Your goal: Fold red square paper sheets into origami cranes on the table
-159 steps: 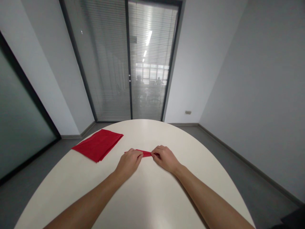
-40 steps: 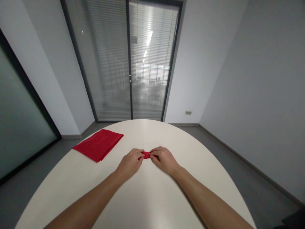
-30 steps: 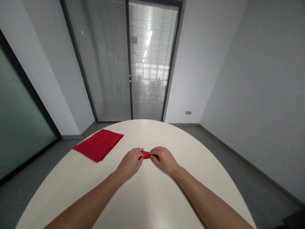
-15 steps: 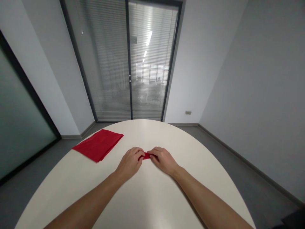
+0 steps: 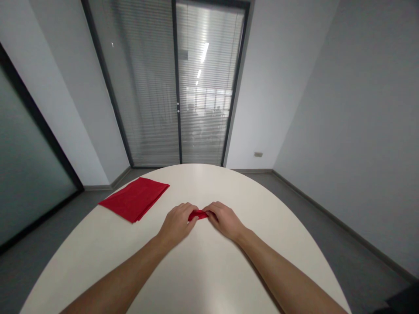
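Observation:
Between my two hands is a small strip of folded red cloth or paper (image 5: 198, 214), low over the middle of the white table. My left hand (image 5: 179, 221) is closed on its left end, thumb below and fingers curled over the top. At the other end, my right hand (image 5: 224, 219) pinches the strip with its fingertips. Both palms face down, and the fingers hide the two ends. Whether the strip is cloth or paper I cannot tell.
A stack of flat red sheets (image 5: 135, 198) lies at the left edge of the round white table (image 5: 203, 270). Beyond the table stand a glass partition with blinds (image 5: 150, 87) and grey walls. A dark object (image 5: 404, 300) shows at the lower right corner.
The fingers of my left hand have opened slightly around the strip, so more of its left part shows. My right hand stays almost where it was. The red stack is unchanged.

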`<state>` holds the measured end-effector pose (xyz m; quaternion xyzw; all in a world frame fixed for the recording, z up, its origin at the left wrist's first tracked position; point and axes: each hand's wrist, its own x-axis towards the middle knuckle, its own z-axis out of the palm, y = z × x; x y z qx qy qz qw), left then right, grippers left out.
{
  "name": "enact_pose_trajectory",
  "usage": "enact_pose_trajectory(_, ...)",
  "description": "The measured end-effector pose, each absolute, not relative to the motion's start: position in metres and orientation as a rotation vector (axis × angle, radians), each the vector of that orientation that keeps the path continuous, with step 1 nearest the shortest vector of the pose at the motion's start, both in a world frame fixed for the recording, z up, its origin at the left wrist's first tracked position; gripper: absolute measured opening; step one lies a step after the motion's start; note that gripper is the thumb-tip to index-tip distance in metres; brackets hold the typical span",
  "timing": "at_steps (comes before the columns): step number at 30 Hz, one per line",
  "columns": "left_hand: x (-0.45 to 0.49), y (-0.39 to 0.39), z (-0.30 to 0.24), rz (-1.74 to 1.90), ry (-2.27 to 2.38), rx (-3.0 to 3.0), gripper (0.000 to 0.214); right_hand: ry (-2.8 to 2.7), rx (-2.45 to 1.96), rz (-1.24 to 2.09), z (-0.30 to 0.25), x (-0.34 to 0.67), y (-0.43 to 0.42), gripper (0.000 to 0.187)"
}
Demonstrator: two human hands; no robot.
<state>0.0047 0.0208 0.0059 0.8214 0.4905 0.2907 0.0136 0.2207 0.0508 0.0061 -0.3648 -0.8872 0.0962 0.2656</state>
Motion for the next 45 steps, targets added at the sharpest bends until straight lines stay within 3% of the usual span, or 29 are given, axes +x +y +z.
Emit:
enact_pose_trajectory(8, 0.004, 0.021, 0.007, 0.897, 1.555, 2.518, 0.015, -2.396, -0.990, 0.279, 0.008, 0.220, 0.050, 0.031)
enact_pose_trajectory(31, 0.003, 0.024, 0.002, 0.891, 1.585, 2.427, 0.021, -2.340, -0.987, 0.329, 0.003, 0.219, 0.051, 0.020)
enact_pose_trajectory(45, 0.003, 0.023, 0.003, 1.115, 1.453, 2.426, 0.022, -2.277, -0.814, 0.481, 0.011, 0.218, 0.048, 0.024)
